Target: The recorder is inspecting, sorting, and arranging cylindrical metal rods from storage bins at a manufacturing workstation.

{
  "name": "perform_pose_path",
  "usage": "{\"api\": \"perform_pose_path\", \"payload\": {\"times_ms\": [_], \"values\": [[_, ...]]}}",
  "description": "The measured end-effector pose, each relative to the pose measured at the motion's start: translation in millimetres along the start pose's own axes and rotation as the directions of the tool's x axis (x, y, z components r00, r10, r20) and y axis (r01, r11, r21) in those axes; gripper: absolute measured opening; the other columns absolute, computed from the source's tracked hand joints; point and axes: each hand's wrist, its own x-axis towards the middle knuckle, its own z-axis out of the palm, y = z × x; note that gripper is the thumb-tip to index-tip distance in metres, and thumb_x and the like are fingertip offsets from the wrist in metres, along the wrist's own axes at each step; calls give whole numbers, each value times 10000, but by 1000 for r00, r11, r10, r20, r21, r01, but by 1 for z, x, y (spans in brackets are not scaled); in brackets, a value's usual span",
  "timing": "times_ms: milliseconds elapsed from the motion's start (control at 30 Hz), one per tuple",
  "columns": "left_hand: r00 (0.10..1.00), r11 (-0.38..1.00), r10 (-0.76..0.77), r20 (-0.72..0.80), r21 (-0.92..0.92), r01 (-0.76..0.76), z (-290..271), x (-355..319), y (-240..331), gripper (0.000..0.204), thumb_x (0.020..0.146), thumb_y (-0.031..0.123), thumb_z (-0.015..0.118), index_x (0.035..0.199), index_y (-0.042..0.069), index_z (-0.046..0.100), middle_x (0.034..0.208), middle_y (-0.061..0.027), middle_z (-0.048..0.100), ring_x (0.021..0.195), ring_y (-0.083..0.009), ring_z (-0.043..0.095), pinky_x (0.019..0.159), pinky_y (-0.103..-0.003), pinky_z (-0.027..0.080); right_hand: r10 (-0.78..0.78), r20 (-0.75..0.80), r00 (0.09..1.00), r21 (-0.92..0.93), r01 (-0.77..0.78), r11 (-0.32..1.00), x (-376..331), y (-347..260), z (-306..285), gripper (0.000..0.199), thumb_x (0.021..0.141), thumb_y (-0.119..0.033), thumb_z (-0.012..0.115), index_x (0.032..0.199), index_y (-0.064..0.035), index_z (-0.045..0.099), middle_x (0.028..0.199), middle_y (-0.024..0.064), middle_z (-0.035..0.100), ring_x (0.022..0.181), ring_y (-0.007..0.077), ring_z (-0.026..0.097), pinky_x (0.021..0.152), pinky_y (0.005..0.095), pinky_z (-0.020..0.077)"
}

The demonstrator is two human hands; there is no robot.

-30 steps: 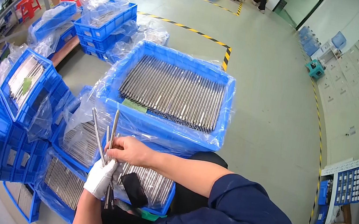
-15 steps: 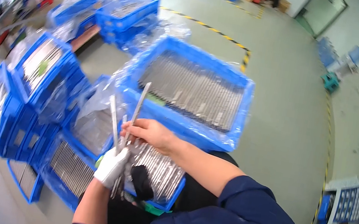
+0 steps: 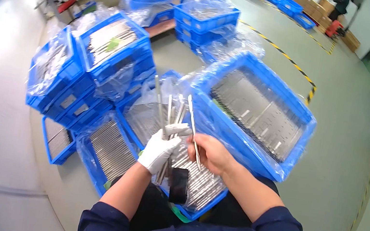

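Note:
My left hand (image 3: 158, 149), in a white glove, grips a bundle of long thin metal strips (image 3: 171, 113) that stand upright and fan out above it. My bare right hand (image 3: 210, 153) holds a single metal strip (image 3: 192, 127), pinched near its lower end and tilted up to the left, just beside the bundle. Both hands hover over a blue crate (image 3: 201, 209) lined with clear plastic and filled with more strips. A small black object (image 3: 179, 185) lies on those strips below my hands.
A large blue crate (image 3: 243, 147) of metal strips sits to the right and beyond my hands. Several more plastic-lined blue crates (image 3: 107, 51) are stacked to the left and behind. Grey floor with a yellow-black striped line (image 3: 296, 65) stretches off to the right.
The view has swung so the crates sit more to the left. My right hand has separated one strip from the bundle, which my left hand still grips.

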Motion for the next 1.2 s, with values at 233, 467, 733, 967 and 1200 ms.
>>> {"api": "perform_pose_path", "payload": {"times_ms": [233,467,733,967,1200], "values": [[998,995,-57,-3,-78,56,-3,1,-3,345,735,95,577,1064,34,497,887,-94,582,587,-82,484,523,-184,399,255,188,948,123,-281,952,-4,31,12,198,865,-202,405,885,-32,503,748,76,594,663,152,571,609,273,468],[981,986,137,-140,-78,-149,-32,13,3,367,732,71,553,1083,30,452,821,-86,578,768,-150,547,648,-242,432,471,404,784,-80,-482,872,-28,48,35,188,859,-159,446,984,-25,487,879,104,599,801,171,589,725,277,476],[974,983,-162,161,108,145,-5,2,3,304,683,10,491,982,46,536,761,-42,511,610,-111,496,547,-225,418,-304,68,950,-418,304,856,-19,-22,8,180,830,-80,454,982,-26,533,674,30,554,614,96,523,614,236,450],[900,902,-260,350,420,97,26,-16,-21,254,713,-10,462,930,76,562,663,11,480,539,-66,442,490,-193,375,-437,-51,898,-42,435,900,-5,-48,-23,258,865,-143,432,1079,-15,498,834,60,577,684,99,506,651,229,428],[916,827,-211,341,561,-19,28,-17,-15,239,724,19,484,926,104,580,599,36,464,540,-50,420,507,-212,366,-474,-25,880,-265,451,852,-13,-51,-21,263,864,-156,436,1044,14,526,824,56,584,684,80,494,654,200,408]]}}
